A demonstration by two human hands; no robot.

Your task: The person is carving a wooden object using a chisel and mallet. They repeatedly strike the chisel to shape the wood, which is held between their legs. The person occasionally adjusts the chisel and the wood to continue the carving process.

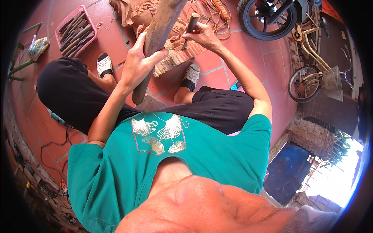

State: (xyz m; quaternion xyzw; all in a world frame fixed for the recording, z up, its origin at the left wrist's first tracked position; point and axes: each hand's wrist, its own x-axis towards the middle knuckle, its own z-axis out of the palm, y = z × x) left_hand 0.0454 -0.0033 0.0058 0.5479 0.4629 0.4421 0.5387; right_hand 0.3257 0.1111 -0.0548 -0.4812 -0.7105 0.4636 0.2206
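Note:
My left hand (138,66) is closed round a long, flat wooden mallet (160,29). Its wide end rises toward the top of the view and its narrow end points back at my lap. In my right hand (206,37) is a chisel (192,24) with a dark handle, held nearly upright between thumb and fingers. The chisel's lower end meets a carved wooden block (176,61) on the floor between my feet; the exact contact is too small to make out. The mallet stands apart from the chisel and hides part of the carving.
Several chisels lie in a pink basket (94,37) at the far left. A plastic bag (38,47) hangs by a green metal frame. Beyond the carving are an orange power strip (220,9) and tangled cords. A motorcycle wheel (268,19) and a bicycle (307,83) stand at right.

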